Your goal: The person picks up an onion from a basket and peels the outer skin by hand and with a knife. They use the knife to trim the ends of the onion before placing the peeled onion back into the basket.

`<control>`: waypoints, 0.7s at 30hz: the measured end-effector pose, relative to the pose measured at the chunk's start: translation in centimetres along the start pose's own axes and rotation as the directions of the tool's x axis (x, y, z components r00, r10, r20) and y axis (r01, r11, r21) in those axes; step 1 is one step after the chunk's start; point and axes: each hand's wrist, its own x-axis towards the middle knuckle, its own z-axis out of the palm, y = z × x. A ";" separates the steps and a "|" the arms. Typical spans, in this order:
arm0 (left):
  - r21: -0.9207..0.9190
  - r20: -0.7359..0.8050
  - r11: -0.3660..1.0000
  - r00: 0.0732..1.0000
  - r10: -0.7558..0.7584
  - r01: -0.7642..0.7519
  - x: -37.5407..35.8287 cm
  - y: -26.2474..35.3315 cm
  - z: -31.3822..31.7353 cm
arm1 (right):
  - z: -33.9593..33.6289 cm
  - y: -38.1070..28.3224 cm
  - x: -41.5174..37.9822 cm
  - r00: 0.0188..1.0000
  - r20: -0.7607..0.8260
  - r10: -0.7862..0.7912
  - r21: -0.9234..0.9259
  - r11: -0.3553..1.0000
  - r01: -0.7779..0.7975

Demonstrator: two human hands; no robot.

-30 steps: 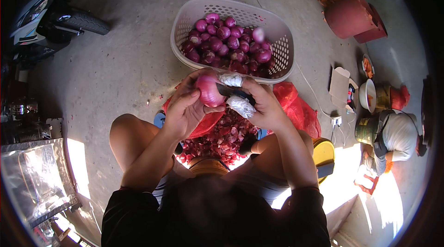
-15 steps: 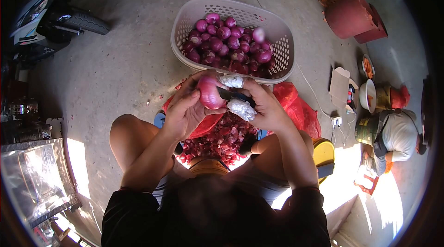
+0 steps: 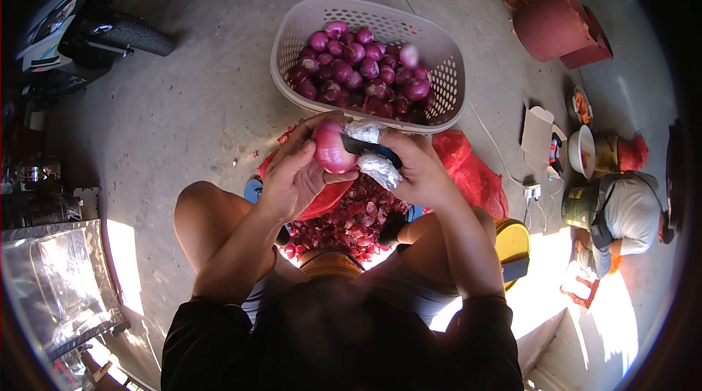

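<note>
A red onion [image 3: 333,148] sits in my left hand [image 3: 287,177], whose fingers curl around it. My right hand [image 3: 418,166] is closed on a small knife [image 3: 373,149] with a dark handle, its blade against the onion's right side. Silvery wrapping covers the thumb and a finger of that hand. Below both hands lies a heap of onion skins [image 3: 358,219] between my knees. Just beyond them stands a pale perforated basket [image 3: 289,47] holding many red onions [image 3: 355,54].
Red mesh bags [image 3: 468,171] lie by my right knee, near a yellow lid [image 3: 513,245]. At right a person [image 3: 630,212] sits bent over, near a white bowl [image 3: 581,151] and an open carton [image 3: 539,138]. Dark red tubs [image 3: 559,25] stand farther back. A motorcycle wheel [image 3: 135,32] is at upper left.
My right hand has turned slightly, and the knife handle shows a little differently at the onion. The left hand and onion stay nearly in place.
</note>
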 end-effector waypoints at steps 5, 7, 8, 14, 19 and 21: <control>0.002 -0.022 1.000 1.000 0.000 0.001 0.0 0.1 0.0 | 0.3 -0.3 0.4 0.997 -0.053 -0.056 -0.068 0.996 0.053; 0.005 -0.024 1.000 1.000 0.008 -0.008 0.1 0.1 0.0 | 0.3 -0.7 0.6 0.998 -0.058 -0.038 -0.091 0.995 0.033; 0.006 -0.025 1.000 1.000 0.012 -0.012 0.1 0.1 -0.1 | 0.3 -0.8 0.6 0.996 -0.073 -0.051 -0.101 0.994 0.043; -0.035 -0.056 0.999 0.998 0.031 -0.033 0.1 0.0 -0.1 | 1.9 -0.2 -0.4 0.992 -0.082 0.096 0.204 0.976 -0.078; -0.057 -0.061 0.998 0.998 0.021 -0.025 0.0 0.1 0.0 | 2.3 -1.3 0.2 0.972 -0.019 0.235 0.507 0.840 -0.193; -0.046 -0.068 0.999 0.998 0.010 -0.013 0.0 0.0 -0.1 | 2.6 -1.1 0.2 0.972 -0.024 0.232 0.523 0.832 -0.186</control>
